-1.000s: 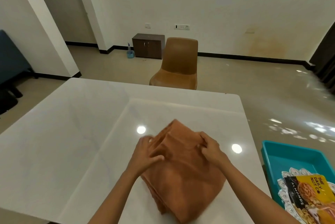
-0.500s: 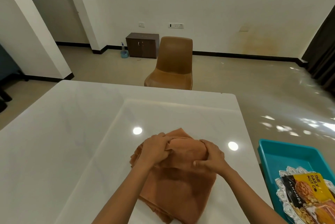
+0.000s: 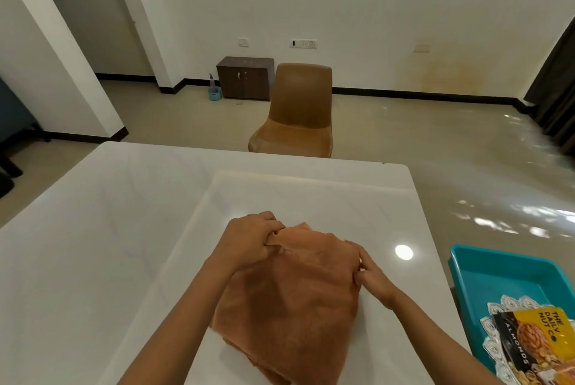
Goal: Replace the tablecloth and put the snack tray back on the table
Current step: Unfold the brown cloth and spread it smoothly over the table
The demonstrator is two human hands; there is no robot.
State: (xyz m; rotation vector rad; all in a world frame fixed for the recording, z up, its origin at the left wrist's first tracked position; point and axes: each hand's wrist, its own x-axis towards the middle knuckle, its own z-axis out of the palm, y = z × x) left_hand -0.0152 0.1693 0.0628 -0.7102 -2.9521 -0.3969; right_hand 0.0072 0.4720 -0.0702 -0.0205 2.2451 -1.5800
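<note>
Cloth (image 3: 292, 297) lies folded on the white table (image 3: 109, 229), near the front edge, right in front of the person. The left hand (image 3: 249, 244) has its fingers curled and pinches the far corner of the cloth at 11 o'clock. The right hand (image 3: 371, 280) pinches the side of the cloth at 3 o'clock. So both hands hold the cloth.

The cloth is in many layers, and it looks like the person is about to open it. If the fingers grab only some layers, the cloth may open in a bunch or get twisted. If one hand lets go too soon, that side may drop and the cloth may land crooked.

The table top is smooth and shiny. A quick pull could make the cloth slide off the near edge to the floor.

The blue tray (image 3: 497, 269) sits at 4 o'clock from the cloth, off the table and lower down. A nut pack (image 3: 535, 338) lies in it. A wide swing of the cloth to the right could hit the tray and knock the pack out. The brown chair (image 3: 298, 110) at 12 o'clock is well apart, so it is likely safe.
</note>
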